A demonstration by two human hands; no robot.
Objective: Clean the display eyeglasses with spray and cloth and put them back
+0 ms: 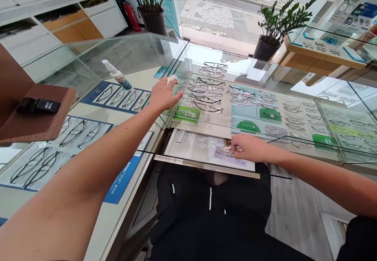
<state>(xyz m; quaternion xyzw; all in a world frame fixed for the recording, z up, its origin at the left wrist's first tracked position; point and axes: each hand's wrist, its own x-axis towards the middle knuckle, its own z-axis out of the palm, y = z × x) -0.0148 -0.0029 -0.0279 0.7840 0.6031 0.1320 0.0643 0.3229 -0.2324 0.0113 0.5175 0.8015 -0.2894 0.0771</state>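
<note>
My right hand (250,147) is low over the pulled-out drawer (185,145), its fingers pinched on a pair of eyeglasses (226,151). The glasses are above a pale purple card, beside clear plastic wrapping. My left hand (165,95) reaches out over the glass counter with the thumb spread away from the fingers. At its fingertips is a small white object (171,79), partly hidden, its kind unclear; whether I touch it I cannot tell. Left of that hand, a white spray bottle (118,75) stands on the glass.
Rows of eyeglasses (207,92) lie under the glass ahead and to the right, among green cards (187,114). A wooden stand (38,115) with a black device is at the left. Beyond the counter are potted plants (153,19) and a fire extinguisher (131,17).
</note>
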